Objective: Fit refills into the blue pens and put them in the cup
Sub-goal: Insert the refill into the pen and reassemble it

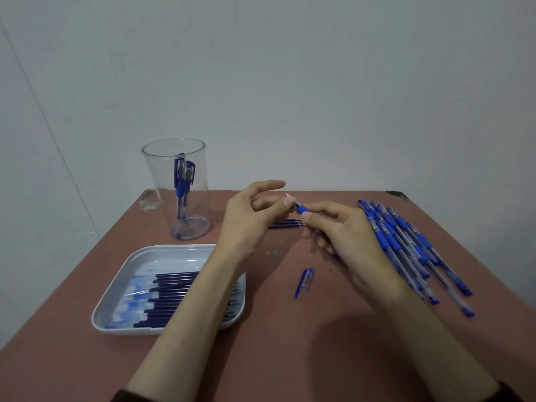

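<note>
My right hand (345, 239) grips a blue pen (302, 209) by its barrel, tip pointing left. My left hand (249, 216) pinches the pen's metal tip between thumb and a finger, the forefinger stretched out above. A loose pen cap (304, 281) lies on the table in front of my hands. The clear plastic cup (179, 192) stands at the back left with two capped blue pens (182, 181) inside. A white tray (116, 303) at the front left holds several dark blue refills (171, 297). Several capped blue pens (406, 245) lie in a row on the right.
A few loose refills (285, 224) lie on the reddish table (290, 343) behind my left hand. Small crumbs of debris (272, 253) sit mid-table. A grey wall rises just behind the table's far edge.
</note>
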Demonstrator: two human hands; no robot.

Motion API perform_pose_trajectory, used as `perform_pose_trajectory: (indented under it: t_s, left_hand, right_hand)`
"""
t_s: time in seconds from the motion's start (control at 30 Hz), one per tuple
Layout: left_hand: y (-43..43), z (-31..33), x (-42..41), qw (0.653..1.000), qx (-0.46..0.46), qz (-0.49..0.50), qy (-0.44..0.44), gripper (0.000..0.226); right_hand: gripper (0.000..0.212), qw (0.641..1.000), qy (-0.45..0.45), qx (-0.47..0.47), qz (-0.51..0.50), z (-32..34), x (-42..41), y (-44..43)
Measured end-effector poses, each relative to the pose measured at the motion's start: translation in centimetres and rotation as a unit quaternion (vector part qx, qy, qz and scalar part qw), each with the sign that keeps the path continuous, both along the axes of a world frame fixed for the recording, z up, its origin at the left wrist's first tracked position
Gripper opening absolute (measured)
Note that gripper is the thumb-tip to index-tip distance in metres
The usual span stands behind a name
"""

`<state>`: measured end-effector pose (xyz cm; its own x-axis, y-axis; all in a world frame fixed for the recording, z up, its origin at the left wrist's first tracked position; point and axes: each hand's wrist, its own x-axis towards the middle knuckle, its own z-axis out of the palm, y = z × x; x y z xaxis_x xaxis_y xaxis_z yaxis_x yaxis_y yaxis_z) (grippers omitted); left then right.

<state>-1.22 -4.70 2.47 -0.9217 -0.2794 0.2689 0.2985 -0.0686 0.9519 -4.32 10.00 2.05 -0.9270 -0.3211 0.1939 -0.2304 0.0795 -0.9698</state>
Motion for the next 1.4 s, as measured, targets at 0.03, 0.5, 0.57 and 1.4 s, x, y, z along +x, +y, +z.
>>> perform_pose_trajectory:
  t_s: [0.03,0.5,0.57,1.4]
  left_hand:
    - [0.0,0.1,0.0,1.000,0.004,-0.007,0.008,0.024]
    - [0.4,-0.3,-0.2,0.999,0.040,-0.036,-0.006,0.019]
    - [0.7,-0.2,-0.1,0.998,0.028,-0.046,-0.014,0.024]
    - [0.9,0.3,0.2,0.998,-0.011,-0.053,-0.006,0.023]
  right_hand:
    - [0.013,0.998,-0.051,-0.036,0.024,0.1,0.0,0.0]
    - [0.023,0.976,-0.116,-0.165,0.086,0.6,0.3,-0.1]
    - [0.019,0.987,-0.077,-0.134,0.046,0.4,0.3,-0.2]
    - [0.016,0.994,0.016,-0.106,0.018,0.4,1.1,-0.6]
